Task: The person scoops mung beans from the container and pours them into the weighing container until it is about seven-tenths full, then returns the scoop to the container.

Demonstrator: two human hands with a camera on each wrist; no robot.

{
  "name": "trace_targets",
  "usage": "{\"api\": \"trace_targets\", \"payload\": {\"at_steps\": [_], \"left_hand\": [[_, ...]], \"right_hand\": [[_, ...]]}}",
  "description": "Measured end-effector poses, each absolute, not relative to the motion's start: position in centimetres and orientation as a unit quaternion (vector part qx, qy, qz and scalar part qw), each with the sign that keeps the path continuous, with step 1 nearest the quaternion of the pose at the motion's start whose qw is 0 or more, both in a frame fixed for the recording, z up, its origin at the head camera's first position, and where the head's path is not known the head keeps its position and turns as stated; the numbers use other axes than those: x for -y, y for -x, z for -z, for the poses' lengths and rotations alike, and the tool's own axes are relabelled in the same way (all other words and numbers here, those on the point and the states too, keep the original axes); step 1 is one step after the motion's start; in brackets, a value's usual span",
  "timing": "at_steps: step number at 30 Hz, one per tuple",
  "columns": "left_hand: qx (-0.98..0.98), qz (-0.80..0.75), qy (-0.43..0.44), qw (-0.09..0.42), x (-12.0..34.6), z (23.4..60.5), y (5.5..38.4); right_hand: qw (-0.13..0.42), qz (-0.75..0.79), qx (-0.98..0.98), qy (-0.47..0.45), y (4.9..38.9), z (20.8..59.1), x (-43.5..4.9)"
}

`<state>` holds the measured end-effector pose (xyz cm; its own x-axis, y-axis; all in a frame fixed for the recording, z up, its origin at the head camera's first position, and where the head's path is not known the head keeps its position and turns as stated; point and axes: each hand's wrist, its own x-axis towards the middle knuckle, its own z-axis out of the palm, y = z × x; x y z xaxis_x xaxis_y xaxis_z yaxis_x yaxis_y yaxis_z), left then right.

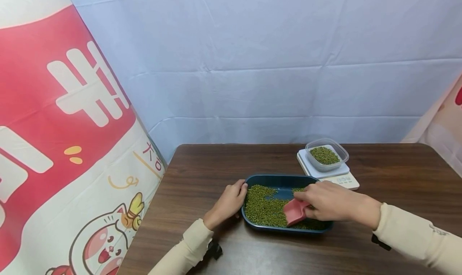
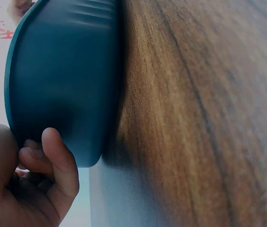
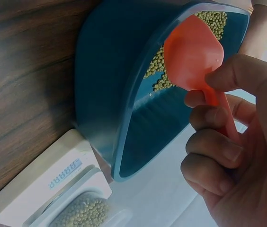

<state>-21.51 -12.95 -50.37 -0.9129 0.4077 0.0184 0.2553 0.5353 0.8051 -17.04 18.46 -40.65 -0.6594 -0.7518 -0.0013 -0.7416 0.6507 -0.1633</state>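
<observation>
A dark blue plastic tub point(image 1: 278, 179) of small green beans point(image 1: 265, 211), which look like mung beans, stands on the table. My left hand point(image 1: 228, 201) holds its left end at the rim; in the left wrist view the curled fingers point(image 2: 62, 163) lie against the outer wall. With my right hand point(image 1: 330, 201) I grip the handle of a pink-red scoop point(image 1: 295, 213) over the beans inside the tub. The right wrist view shows the scoop's smooth bowl point(image 3: 192, 52) from behind, so its contents are hidden.
Behind the tub's right end sits a white kitchen scale point(image 1: 348, 181), carrying a clear plastic container point(image 1: 344, 152) with green beans in it. Brown wood-grain table point(image 1: 202, 162) surrounds them. A pale cloth backdrop point(image 1: 252, 90) hangs beyond the far edge, a printed one at left.
</observation>
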Motion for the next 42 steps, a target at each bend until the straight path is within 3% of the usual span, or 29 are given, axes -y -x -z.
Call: {"api": "trace_targets", "payload": {"at_steps": [42], "left_hand": [[-0.87,-0.444,-0.195,0.087,13.1,50.3,21.7]], "right_hand": [[0.042,0.069,-0.895,0.439,19.5,41.0,-14.6]]}}
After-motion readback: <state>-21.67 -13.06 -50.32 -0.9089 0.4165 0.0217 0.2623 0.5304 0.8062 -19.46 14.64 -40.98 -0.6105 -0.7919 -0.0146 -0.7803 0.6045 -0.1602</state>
